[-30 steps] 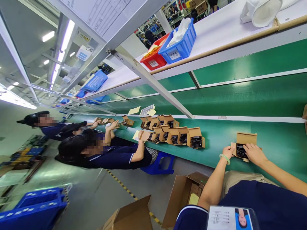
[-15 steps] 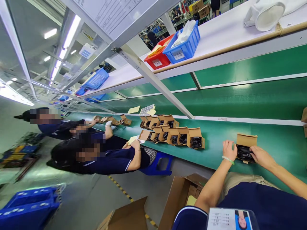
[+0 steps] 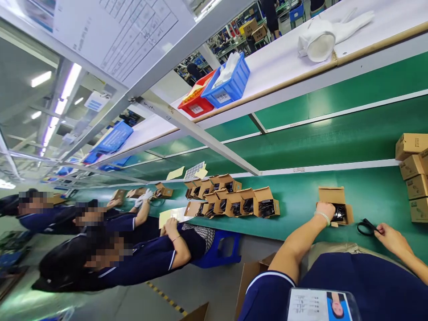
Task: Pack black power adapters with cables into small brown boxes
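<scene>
An open cardboard box (image 3: 347, 215) stands on the green bench with its lid flap up and black contents in a glossy bag (image 3: 339, 213) inside. My left hand (image 3: 325, 210) is closed over the left side of this box; its fingertips are partly hidden there. To the right of the box, my right hand (image 3: 389, 236) pinches a black coiled cable (image 3: 366, 227) just over the bench, near its front edge.
Several open boxes (image 3: 236, 207) with black items stand in two rows to the left. Closed boxes (image 3: 418, 186) are stacked at the far right. Co-workers (image 3: 143, 254) sit along the bench. Overhead, a shelf holds a blue bin (image 3: 230, 89), a red bin (image 3: 195, 104) and white gloves (image 3: 317, 44).
My right hand has left the box and moved right, now with the black coiled cable in it. My left hand has come in over the box's left side. The view has shifted right.
</scene>
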`<action>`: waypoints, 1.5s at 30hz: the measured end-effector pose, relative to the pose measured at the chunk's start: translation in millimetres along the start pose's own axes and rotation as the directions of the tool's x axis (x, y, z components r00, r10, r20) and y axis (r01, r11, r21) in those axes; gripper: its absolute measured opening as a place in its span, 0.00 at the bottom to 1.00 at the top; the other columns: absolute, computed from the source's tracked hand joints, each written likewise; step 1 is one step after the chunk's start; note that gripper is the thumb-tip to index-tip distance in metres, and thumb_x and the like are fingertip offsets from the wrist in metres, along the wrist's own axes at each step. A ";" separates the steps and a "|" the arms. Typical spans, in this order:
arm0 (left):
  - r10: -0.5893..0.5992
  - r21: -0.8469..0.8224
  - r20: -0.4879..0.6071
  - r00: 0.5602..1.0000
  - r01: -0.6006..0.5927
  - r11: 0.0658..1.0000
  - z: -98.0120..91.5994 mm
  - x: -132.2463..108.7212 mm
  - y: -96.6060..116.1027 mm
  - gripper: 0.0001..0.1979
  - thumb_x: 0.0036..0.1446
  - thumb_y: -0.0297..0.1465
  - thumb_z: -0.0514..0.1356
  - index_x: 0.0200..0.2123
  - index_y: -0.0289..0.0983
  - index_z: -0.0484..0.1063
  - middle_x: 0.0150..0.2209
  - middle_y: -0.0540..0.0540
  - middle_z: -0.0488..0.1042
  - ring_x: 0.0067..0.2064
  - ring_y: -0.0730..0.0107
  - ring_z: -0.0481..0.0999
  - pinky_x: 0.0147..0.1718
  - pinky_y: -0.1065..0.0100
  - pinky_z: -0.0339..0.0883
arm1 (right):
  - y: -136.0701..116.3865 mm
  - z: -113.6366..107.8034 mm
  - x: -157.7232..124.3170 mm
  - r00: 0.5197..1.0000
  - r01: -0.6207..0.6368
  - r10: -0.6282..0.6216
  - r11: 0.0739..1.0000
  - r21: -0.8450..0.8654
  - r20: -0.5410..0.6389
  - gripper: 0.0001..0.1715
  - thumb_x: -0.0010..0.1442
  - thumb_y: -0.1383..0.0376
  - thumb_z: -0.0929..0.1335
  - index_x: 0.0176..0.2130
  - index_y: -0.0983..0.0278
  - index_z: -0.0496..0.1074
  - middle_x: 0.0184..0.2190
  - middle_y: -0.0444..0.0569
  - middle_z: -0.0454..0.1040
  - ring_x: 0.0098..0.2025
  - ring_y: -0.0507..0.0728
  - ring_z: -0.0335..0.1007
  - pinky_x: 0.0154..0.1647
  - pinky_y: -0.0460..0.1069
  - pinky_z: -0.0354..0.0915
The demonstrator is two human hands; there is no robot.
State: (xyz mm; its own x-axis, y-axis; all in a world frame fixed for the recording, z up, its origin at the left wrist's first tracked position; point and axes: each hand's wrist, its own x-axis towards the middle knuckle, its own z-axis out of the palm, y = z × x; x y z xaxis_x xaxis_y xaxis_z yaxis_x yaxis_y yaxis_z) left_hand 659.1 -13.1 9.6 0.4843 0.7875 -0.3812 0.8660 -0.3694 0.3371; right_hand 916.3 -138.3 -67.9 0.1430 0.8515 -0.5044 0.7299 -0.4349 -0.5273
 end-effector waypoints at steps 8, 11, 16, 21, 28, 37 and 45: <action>0.202 -0.014 -0.086 0.976 -0.204 0.979 -36.2 -23.8 -16.4 0.08 0.58 0.28 0.52 0.35 0.36 0.72 0.41 0.34 0.71 0.51 0.53 0.66 0.49 0.56 0.61 | -17.7 -3.4 2.1 0.984 0.171 -0.175 0.973 -0.154 -0.014 0.15 0.54 0.56 0.58 0.33 0.63 0.67 0.33 0.56 0.75 0.35 0.64 0.73 0.37 0.57 0.67; 0.232 -0.048 -0.184 0.955 -0.244 0.968 -48.7 -42.3 -22.3 0.07 0.58 0.31 0.53 0.37 0.36 0.70 0.44 0.37 0.69 0.50 0.56 0.67 0.47 0.58 0.65 | -58.2 -21.1 -4.3 0.923 0.327 -0.346 0.936 -0.128 -0.169 0.23 0.59 0.54 0.57 0.45 0.66 0.67 0.44 0.60 0.73 0.45 0.64 0.71 0.47 0.58 0.66; 0.179 -0.404 -0.301 0.937 -0.296 0.865 -46.1 -60.3 -19.5 0.09 0.54 0.27 0.55 0.39 0.36 0.69 0.49 0.41 0.70 0.45 0.66 0.72 0.43 0.65 0.70 | -147.5 -42.4 -8.6 0.837 0.544 -0.546 0.825 0.153 -0.032 0.33 0.61 0.53 0.59 0.62 0.60 0.54 0.57 0.54 0.65 0.52 0.59 0.67 0.52 0.54 0.65; 0.033 -0.708 -0.263 0.964 -0.217 0.673 -38.4 -62.7 -16.7 0.14 0.49 0.26 0.58 0.41 0.36 0.69 0.43 0.44 0.73 0.40 0.68 0.73 0.38 0.68 0.71 | -186.3 -46.1 -4.8 0.818 0.546 -0.566 0.819 0.174 0.096 0.22 0.60 0.55 0.60 0.47 0.62 0.71 0.46 0.53 0.73 0.45 0.61 0.70 0.48 0.57 0.64; -0.210 -0.840 -0.198 0.957 -0.055 0.540 -58.8 -66.9 -28.9 0.08 0.53 0.30 0.55 0.37 0.35 0.69 0.30 0.48 0.72 0.35 0.71 0.71 0.40 0.67 0.65 | -174.5 -73.0 -3.0 0.945 0.245 -0.316 0.852 0.462 0.083 0.34 0.55 0.39 0.60 0.34 0.65 0.74 0.29 0.50 0.76 0.33 0.58 0.70 0.37 0.51 0.66; 0.061 -0.973 0.094 0.994 0.105 -0.207 -62.9 -45.6 29.8 0.33 0.58 0.55 0.46 0.43 0.30 0.70 0.35 0.39 0.76 0.32 0.65 0.77 0.34 0.65 0.70 | -212.7 -109.9 -22.6 0.890 0.301 -0.420 0.835 0.462 0.180 0.32 0.60 0.42 0.57 0.35 0.65 0.74 0.29 0.49 0.76 0.34 0.58 0.70 0.38 0.51 0.66; 0.050 -0.769 0.143 0.989 0.143 -0.623 -81.6 -78.3 61.5 0.34 0.62 0.51 0.43 0.44 0.24 0.70 0.28 0.41 0.73 0.23 0.71 0.74 0.21 0.74 0.66 | -234.0 -133.2 -64.3 0.607 0.668 -0.616 0.738 -0.096 -0.503 0.13 0.63 0.58 0.62 0.41 0.61 0.72 0.40 0.48 0.74 0.43 0.56 0.69 0.48 0.51 0.63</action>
State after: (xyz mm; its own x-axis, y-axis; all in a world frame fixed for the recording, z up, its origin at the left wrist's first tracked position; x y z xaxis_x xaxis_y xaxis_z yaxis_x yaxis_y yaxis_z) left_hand 664.3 -57.3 130.4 0.5401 0.6895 -0.4825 -0.5667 0.7219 0.3972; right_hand 825.3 -52.3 179.0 -0.0267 0.9317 0.3622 0.6984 0.2766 -0.6601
